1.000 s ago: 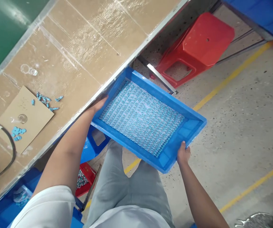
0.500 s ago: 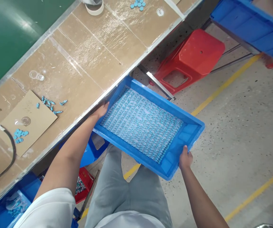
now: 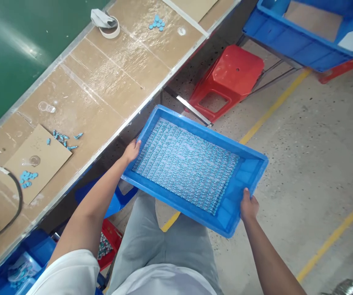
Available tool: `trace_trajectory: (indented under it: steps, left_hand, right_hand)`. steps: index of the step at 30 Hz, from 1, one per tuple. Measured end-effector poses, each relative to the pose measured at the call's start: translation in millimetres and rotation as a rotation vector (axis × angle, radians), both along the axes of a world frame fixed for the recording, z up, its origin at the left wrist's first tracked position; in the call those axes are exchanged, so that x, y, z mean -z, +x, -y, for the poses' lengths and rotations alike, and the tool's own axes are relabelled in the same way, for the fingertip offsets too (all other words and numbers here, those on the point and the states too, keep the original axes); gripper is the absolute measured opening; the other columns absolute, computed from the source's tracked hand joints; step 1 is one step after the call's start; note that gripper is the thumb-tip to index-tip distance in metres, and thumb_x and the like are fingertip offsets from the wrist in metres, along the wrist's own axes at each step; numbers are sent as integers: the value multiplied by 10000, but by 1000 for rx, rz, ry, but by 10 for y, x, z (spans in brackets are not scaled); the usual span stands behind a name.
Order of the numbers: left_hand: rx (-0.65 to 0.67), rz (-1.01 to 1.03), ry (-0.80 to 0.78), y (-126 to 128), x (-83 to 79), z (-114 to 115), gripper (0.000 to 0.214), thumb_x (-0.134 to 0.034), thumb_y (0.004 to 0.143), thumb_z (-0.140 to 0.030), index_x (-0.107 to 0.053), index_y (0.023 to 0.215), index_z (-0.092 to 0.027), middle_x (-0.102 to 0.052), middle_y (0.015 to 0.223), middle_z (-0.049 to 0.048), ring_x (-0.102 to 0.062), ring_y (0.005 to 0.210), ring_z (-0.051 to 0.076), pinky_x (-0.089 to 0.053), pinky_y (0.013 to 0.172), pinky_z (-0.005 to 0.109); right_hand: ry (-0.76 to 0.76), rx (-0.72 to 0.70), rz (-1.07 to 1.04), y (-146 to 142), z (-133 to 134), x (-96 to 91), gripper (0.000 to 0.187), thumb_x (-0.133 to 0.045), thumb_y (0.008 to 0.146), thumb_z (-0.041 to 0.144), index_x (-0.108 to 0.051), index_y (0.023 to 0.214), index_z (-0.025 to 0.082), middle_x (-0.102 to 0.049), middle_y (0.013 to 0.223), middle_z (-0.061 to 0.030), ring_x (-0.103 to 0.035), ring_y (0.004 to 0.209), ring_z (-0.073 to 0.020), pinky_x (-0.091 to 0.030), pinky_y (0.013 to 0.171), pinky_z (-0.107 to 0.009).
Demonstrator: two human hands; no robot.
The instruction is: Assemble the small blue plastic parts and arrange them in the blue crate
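Bare left hand (image 3: 132,150) and right hand (image 3: 249,205) grip opposite ends of a blue rectangular plastic tray (image 3: 247,169) beside the brown-topped bench (image 3: 102,96), best held level so its small blue-and-clear pieces (image 3: 188,170) don't slide

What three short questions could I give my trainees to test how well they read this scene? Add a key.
1. Which hand grips the end of the tray nearer the workbench?
2. True or false: the tray is resting on the floor.
3. What colour is the stool beyond the tray? A) green B) red C) yellow

Key:
1. The left hand.
2. False; it is held up, with the right hand at its other end.
3. B.
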State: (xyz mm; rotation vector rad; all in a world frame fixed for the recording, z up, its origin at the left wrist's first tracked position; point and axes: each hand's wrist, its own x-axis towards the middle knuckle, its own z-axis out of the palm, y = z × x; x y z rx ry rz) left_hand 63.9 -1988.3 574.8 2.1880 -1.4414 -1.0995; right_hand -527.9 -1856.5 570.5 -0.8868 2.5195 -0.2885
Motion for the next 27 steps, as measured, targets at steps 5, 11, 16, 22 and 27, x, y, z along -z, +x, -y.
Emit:
trace_trajectory:
  steps: [5, 11, 16, 22, 27]
  left_hand:
    - [-15, -5, -33, -250, -171, -211, 602, -272, 980, -560, -591, 1216, -107, -680, 1178, 209, -635, 1127, 352, -463, 1002, 462]
    - [-70, 0, -70, -583, -489, -530, 598, -274, 972, -575, -598, 1182, -119, -685, 1152, 198, -633, 1111, 340, -464, 993, 450]
    - [-160, 10, -95, -878, -743, -843, 582, -307, 948, -618, -619, 1074, -143, -695, 1077, 172, -646, 1050, 333, -478, 957, 434]
    - [-325, 17, -110, -1279, -924, -1358, 581, -326, 920, -635, -618, 1015, -143, -695, 1021, 161, -645, 982, 330, -484, 905, 437]
    - [-454, -5, -128, -1569, -997, -1874, 559, -336, 911, -640, -616, 957, -159, -695, 1005, 144, -639, 951, 311, -483, 878, 416]
  right_hand:
    - [34, 22, -19, -233, 12, -327, 557, -412, 852, 730, -573, 751, 207, -628, 746, -102, -594, 771, -298, -456, 738, -416]
    - [14, -31, 11, -624, 113, -671, 584, -445, 859, 717, -643, 764, 176, -614, 661, -85, -577, 682, -273, -433, 688, -380]
    - [-47, -113, 47, -1026, 293, -805, 631, -477, 855, 709, -718, 884, 126, -640, 666, -89, -575, 668, -261, -429, 676, -366]
    - [-86, -216, 82, -1403, 678, -1022, 642, -521, 831, 703, -734, 933, 106, -676, 748, -118, -591, 697, -261, -428, 678, -351]
    - [-47, -332, 79, -1519, 927, -1305, 639, -518, 835, 692, -729, 1008, 115, -703, 876, -157, -622, 776, -268, -425, 680, -339]
